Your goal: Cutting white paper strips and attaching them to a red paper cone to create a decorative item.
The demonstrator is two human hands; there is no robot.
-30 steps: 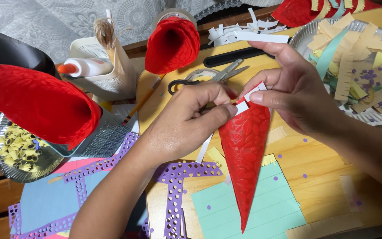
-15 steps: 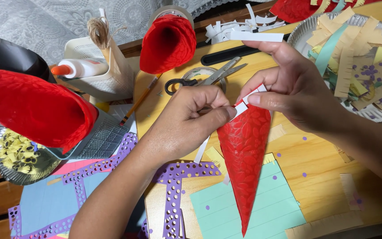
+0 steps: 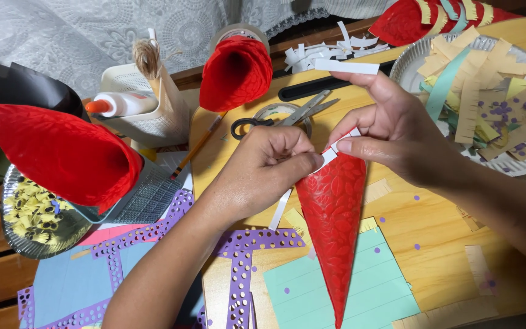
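Fingers [image 3: 302, 159] of the left hand [image 3: 263, 170] pinch narrow on a thin white paper strip [image 3: 330, 152] at the top rim of a red paper cone [image 3: 333, 213]. Right hand [image 3: 391, 137] fingers are closed on the same rim from the other side, thumb pressing the strip against the cone. Cone points down toward the viewer, tip over a teal paper sheet [image 3: 372, 274] on the wooden tabletop [image 3: 433, 244]. A loose end of the white strip hangs below the left hand.

Nearby: scissors [image 3: 275, 119] lie just behind the left hand, over a roll of clear tape [image 3: 278, 111]. A second red cone [image 3: 235, 73] stands behind them, open end facing the camera. A third, larger red cone [image 3: 62, 152] lies at the left, above a foil plate [image 3: 16, 237] of yellow scraps. Glue bottle [image 3: 123, 103] with orange tip rests on a white basket [image 3: 165, 116]. Paper plate [image 3: 409, 67] at the right holds fringed tan and teal paper strips. Purple punched paper [image 3: 238, 268] lies under the left forearm. White paper offcuts [image 3: 318, 55] are piled at the back.
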